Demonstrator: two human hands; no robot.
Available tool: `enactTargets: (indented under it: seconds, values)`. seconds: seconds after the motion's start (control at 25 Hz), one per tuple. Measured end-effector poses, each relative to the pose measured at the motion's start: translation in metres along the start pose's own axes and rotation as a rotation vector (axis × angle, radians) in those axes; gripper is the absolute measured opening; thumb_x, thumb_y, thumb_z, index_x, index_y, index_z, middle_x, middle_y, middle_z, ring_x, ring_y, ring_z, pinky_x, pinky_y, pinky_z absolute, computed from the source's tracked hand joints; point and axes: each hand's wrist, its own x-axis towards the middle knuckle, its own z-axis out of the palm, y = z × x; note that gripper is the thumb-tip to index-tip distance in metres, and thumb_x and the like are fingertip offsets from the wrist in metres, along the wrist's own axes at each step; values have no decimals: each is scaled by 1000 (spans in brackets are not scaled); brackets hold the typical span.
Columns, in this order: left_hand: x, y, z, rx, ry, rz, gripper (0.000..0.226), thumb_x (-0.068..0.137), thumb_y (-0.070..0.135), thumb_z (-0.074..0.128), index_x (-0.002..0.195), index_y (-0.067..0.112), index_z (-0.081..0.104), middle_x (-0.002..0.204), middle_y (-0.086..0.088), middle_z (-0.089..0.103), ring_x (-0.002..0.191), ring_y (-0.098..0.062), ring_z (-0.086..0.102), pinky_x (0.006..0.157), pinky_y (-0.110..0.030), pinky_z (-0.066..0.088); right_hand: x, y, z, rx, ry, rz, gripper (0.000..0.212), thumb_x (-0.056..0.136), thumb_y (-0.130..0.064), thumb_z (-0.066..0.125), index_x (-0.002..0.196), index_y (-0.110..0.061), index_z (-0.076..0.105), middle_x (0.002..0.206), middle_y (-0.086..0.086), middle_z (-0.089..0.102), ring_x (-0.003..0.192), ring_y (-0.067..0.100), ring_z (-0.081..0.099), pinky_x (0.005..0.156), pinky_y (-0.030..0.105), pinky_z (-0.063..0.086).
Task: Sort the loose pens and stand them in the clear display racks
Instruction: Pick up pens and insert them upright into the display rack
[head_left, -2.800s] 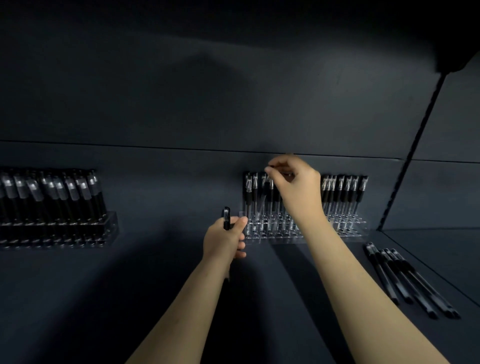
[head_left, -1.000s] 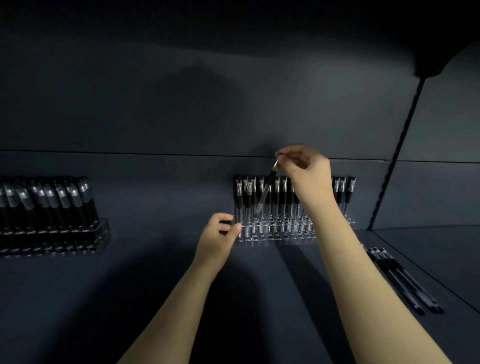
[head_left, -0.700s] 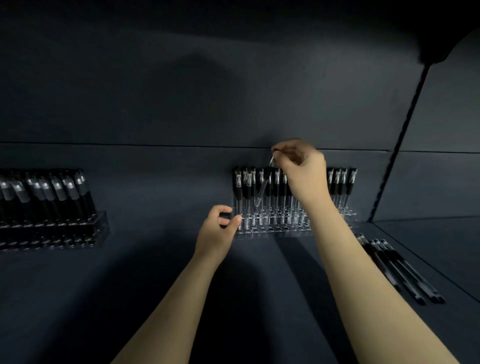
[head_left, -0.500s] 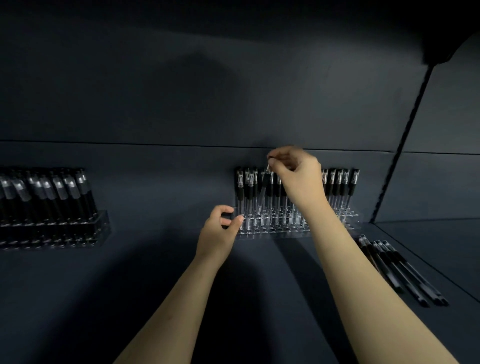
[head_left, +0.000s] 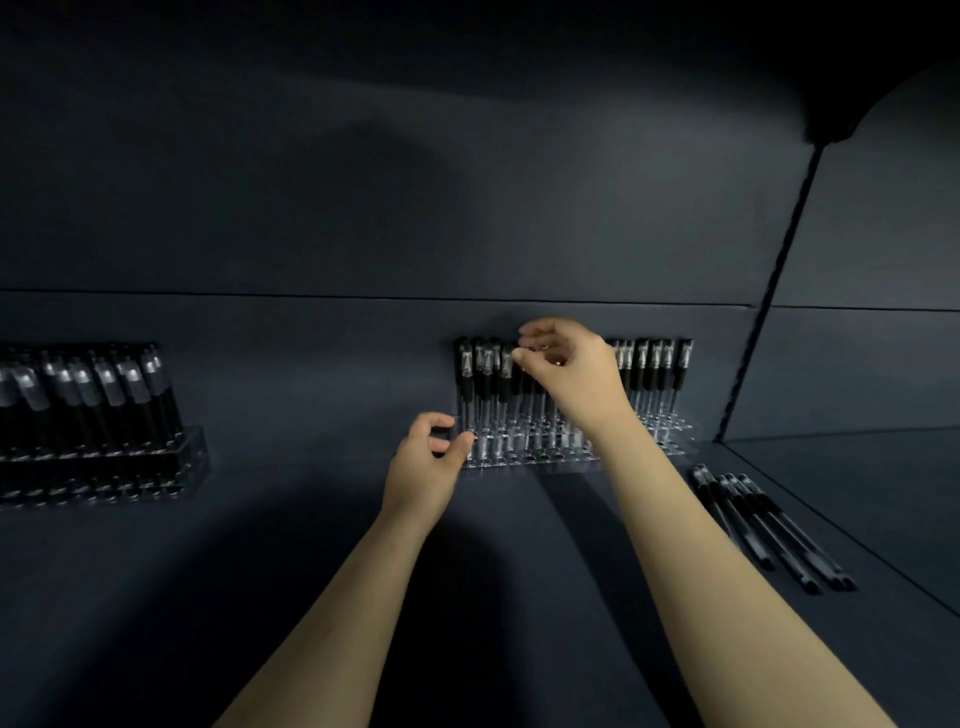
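Observation:
A clear display rack (head_left: 678, 441) stands against the back wall of the dark shelf, filled with upright black pens (head_left: 655, 374). My right hand (head_left: 571, 379) reaches over the rack's middle, with thumb and forefinger pinching the top of one upright pen (head_left: 506, 364) in the left part of the rack. My left hand (head_left: 428, 462) is curled at the rack's left end, its thumb tip against the clear base. Several loose black pens (head_left: 769, 525) lie side by side on the shelf to the right of the rack.
A second clear rack (head_left: 187, 462), full of black pens with frosted caps, stands at the far left. A slotted upright post (head_left: 769, 291) divides the shelf bay on the right. Bare dark shelf surface lies between the two racks and in front of them.
My right hand has lowered the tilted pen until it stands upright among the others. My left hand, which held a pen earlier, now stays at the rack's left end.

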Motion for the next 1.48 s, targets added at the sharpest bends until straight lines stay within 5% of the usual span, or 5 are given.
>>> enactTargets:
  seconds: [0.16,0.44,0.68,0.92,1.48]
  values:
    - [-15,17,3,120,94,-39,25,92,31,63,95,10,49,75,3,57,87,-26,61,66,-27,37,-14,16,-52,-85,-55,100,4,84,-19,71,84,-16,69,77,0,67,69,16,61,73,30,53]
    - [-77,56,68,472,-231,124,27,91,49,56,101,24,53,89,11,61,96,-16,62,82,-32,50,-59,88,-203,-622,-201,485,36,92,-30,59,65,-7,53,54,4,52,46,15,57,51,21,43]
    - [-103,114,176,696,-364,16,79,84,76,42,133,15,51,139,-5,47,127,-27,43,100,-39,43,-53,132,-228,-180,-440,718,27,92,-27,62,79,-3,60,65,10,54,56,18,63,62,26,58]
    - [-102,154,244,916,-375,-233,115,72,85,48,151,6,17,152,-14,23,138,-33,25,108,-40,30,-53,172,-223,-57,-121,624,30,94,-19,57,68,-3,57,56,11,59,39,17,54,51,31,57]
    - [-99,189,250,887,-489,-282,65,90,43,59,140,5,41,138,-11,50,116,-27,54,85,-28,43,-56,177,-224,-93,-214,584,17,82,-20,69,70,-7,67,62,5,64,49,14,56,58,22,49]
